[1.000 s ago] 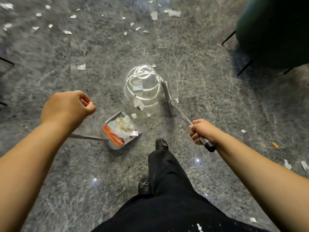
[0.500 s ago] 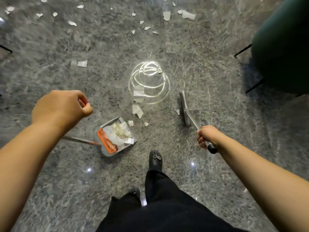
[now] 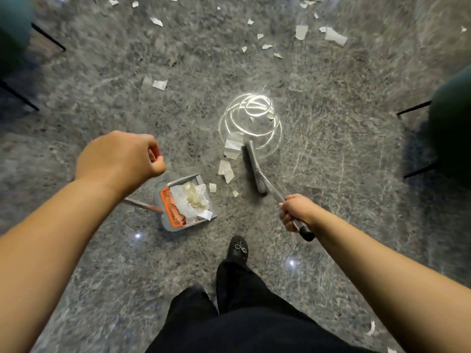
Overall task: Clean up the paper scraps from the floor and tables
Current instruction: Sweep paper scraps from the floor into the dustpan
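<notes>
A grey dustpan (image 3: 165,222) with an orange comb stands on the grey stone floor, holding crumpled white paper (image 3: 193,197). My left hand (image 3: 117,159) grips the top of its long handle above it. My right hand (image 3: 295,212) grips the metal handle of a broom whose grey head (image 3: 253,166) rests on the floor right of the pan. White paper scraps (image 3: 230,149) lie just left of the broom head, between it and the pan's mouth. Smaller scraps (image 3: 212,187) sit at the pan's edge.
Many more paper scraps (image 3: 334,35) are scattered across the far floor, and one (image 3: 160,84) lies to the left. Dark green chairs with black legs stand at the right (image 3: 451,133) and upper left (image 3: 12,29). My black shoe (image 3: 238,249) is just behind the pan.
The broom head has swung left, closer to the scraps by the dustpan. The dustpan and my left hand have barely shifted relative to each other; my view moved forward over the floor.
</notes>
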`<control>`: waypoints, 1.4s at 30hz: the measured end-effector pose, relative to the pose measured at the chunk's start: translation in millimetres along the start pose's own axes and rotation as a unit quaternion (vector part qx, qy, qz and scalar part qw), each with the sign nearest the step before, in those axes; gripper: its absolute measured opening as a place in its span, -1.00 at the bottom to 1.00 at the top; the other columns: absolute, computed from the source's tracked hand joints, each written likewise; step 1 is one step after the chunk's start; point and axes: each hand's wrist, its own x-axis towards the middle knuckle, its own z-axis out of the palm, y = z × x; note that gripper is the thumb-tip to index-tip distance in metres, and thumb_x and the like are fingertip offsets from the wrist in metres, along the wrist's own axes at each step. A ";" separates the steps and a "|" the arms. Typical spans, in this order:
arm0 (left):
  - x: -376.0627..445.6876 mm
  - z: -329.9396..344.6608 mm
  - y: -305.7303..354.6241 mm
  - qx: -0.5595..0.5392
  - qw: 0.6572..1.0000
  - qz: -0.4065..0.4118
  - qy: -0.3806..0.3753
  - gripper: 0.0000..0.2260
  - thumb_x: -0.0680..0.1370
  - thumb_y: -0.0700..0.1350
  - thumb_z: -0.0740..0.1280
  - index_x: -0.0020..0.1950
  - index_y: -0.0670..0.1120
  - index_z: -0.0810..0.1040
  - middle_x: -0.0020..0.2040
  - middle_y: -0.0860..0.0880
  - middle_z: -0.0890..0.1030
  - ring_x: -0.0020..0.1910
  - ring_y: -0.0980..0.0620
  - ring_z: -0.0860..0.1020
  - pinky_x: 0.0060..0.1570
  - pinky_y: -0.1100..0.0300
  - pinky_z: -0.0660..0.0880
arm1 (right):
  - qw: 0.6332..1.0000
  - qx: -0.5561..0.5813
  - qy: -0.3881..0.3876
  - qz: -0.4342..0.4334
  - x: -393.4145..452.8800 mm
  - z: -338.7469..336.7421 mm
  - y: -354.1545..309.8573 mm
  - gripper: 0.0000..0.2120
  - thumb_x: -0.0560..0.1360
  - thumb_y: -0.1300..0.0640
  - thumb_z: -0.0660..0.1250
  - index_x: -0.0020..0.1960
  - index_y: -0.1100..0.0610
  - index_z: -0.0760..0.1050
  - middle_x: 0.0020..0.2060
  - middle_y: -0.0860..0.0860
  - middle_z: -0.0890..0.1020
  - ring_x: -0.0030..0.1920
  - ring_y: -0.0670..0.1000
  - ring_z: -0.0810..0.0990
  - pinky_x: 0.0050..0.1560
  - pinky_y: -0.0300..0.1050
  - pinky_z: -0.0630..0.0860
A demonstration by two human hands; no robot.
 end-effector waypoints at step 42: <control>37.1 8.6 -66.5 -0.088 0.992 -0.085 -0.004 -0.88 0.41 0.08 0.38 -0.26 0.11 0.51 -0.21 -0.01 0.61 -0.25 -0.08 0.46 -0.29 0.16 0.38 | 0.953 -0.304 0.009 -0.017 25.0 71.8 -25.5 -0.77 0.57 0.31 0.09 0.21 0.15 0.23 -0.36 0.16 0.45 -0.56 0.01 0.37 -0.54 -0.21 0.35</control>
